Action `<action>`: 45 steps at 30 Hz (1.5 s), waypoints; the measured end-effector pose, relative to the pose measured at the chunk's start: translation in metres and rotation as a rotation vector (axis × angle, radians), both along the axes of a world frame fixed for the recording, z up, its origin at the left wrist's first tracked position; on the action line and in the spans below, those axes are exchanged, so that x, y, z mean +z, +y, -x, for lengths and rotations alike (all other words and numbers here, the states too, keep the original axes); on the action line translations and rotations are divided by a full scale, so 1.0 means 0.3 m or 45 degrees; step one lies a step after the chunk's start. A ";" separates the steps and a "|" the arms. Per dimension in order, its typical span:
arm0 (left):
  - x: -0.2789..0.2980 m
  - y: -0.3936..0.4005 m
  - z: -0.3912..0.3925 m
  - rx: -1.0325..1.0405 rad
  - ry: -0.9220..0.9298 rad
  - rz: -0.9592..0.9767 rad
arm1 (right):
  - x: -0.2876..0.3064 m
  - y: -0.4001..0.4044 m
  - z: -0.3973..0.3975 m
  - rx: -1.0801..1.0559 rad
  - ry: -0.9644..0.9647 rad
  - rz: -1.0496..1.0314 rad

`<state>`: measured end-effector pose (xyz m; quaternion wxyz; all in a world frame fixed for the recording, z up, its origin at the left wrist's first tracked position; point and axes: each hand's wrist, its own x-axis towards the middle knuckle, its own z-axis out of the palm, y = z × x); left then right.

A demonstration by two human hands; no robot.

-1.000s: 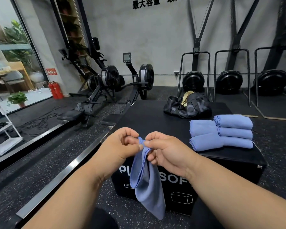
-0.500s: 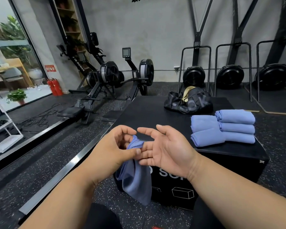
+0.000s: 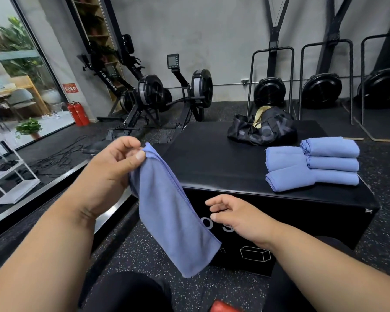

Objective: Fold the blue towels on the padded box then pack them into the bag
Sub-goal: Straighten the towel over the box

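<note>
While the left hand (image 3: 113, 167) pinches the top corner of a blue towel (image 3: 173, 215) between thumb and fingers (image 3: 131, 144), the cloth hangs below them in front of the padded box (image 3: 223, 163). Beside its lower edge, the right hand (image 3: 236, 217) hovers with loosely spread fingers, holding nothing. Beyond them lie folded towels (image 3: 311, 163) and the bag (image 3: 263, 129).

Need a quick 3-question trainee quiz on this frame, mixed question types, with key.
1. True or false: the right hand grips the hanging blue cloth towel.
2. Which hand pinches that towel's top corner?
3. The black duffel bag sits on the black padded box: A) nearer than the folded blue towels, B) behind them, C) on the floor.

Key: 1 false; 2 left hand; 3 B.
</note>
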<state>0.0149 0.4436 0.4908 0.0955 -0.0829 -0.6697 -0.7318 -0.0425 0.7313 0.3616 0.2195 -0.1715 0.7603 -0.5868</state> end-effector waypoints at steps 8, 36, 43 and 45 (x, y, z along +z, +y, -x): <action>0.075 -0.061 0.021 -0.178 0.028 0.038 | -0.112 -0.039 0.010 0.130 -0.007 -0.014; 0.140 -0.144 0.076 -0.648 -0.175 -0.169 | -0.052 -0.168 -0.072 0.528 0.002 0.101; 0.139 -0.146 0.059 -0.403 -0.120 -0.103 | -0.078 -0.099 -0.029 0.448 -0.117 0.208; 0.127 -0.115 0.056 -0.201 -0.109 0.003 | -0.077 -0.073 -0.009 0.405 -0.020 0.116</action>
